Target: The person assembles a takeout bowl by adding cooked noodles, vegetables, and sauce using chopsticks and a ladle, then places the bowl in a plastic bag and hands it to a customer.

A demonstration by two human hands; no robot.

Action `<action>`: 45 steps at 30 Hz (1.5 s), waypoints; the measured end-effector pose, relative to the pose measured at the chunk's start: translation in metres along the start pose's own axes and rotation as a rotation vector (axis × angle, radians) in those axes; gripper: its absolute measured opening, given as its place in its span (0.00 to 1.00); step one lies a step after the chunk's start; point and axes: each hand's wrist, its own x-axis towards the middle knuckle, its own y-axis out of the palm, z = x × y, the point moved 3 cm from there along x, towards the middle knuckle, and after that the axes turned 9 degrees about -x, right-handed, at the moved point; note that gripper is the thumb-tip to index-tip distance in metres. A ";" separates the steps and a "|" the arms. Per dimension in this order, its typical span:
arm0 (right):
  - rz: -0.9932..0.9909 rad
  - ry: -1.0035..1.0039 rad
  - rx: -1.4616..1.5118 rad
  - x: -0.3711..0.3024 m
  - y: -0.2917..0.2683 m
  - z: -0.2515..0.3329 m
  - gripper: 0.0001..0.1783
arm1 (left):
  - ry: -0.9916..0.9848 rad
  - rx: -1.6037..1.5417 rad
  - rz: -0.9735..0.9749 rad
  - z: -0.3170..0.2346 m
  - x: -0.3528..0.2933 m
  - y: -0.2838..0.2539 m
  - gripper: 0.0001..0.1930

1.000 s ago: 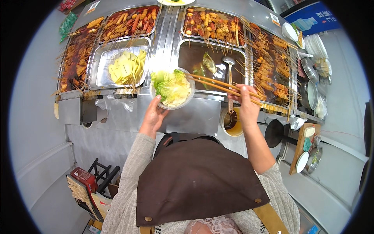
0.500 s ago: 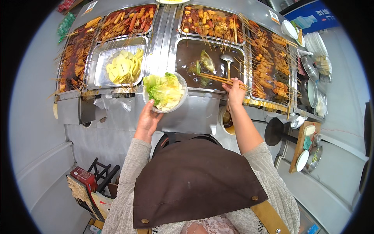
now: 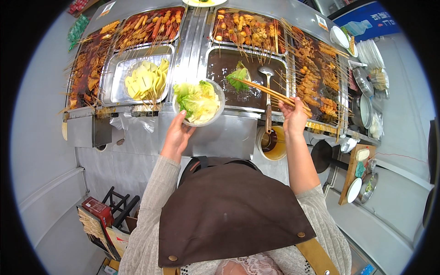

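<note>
My left hand (image 3: pixel 178 136) grips the side of a clear plastic bowl (image 3: pixel 222 101) filled with green and pale yellow lettuce leaves (image 3: pixel 197 101). My right hand (image 3: pixel 294 114) is closed on a pair of long wooden chopsticks (image 3: pixel 275 94). At their tips a green lettuce leaf (image 3: pixel 238 79) is over the dark broth in a steel pan (image 3: pixel 220 64); whether it clears the broth I cannot tell. A metal ladle (image 3: pixel 268 98) rests in that pan, its wooden handle hanging over the near edge, just left of my right hand.
Skewered food fills trays at the far right (image 3: pixel 245 27), right (image 3: pixel 314 68), far left (image 3: pixel 151 27) and left (image 3: pixel 89 68). Yellow slices (image 3: pixel 147 80) lie in a steel tray. Below the counter stands a bucket (image 3: pixel 274 149). White bowls (image 3: pixel 339 36) are stacked at the right.
The chopsticks have swung right and back with my right hand, and a lettuce leaf is now at their tips. The bowl in my left hand has shifted slightly right.
</note>
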 end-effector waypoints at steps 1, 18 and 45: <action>0.039 -0.021 0.010 -0.006 0.003 0.009 0.16 | 0.004 -0.012 -0.011 0.001 0.003 0.004 0.24; 0.276 -0.013 -0.170 -0.063 0.037 0.036 0.17 | -0.032 0.026 0.032 0.005 0.013 0.018 0.30; -0.243 0.151 -0.048 0.081 0.001 -0.085 0.16 | 0.012 -0.028 -0.086 0.001 -0.018 -0.018 0.28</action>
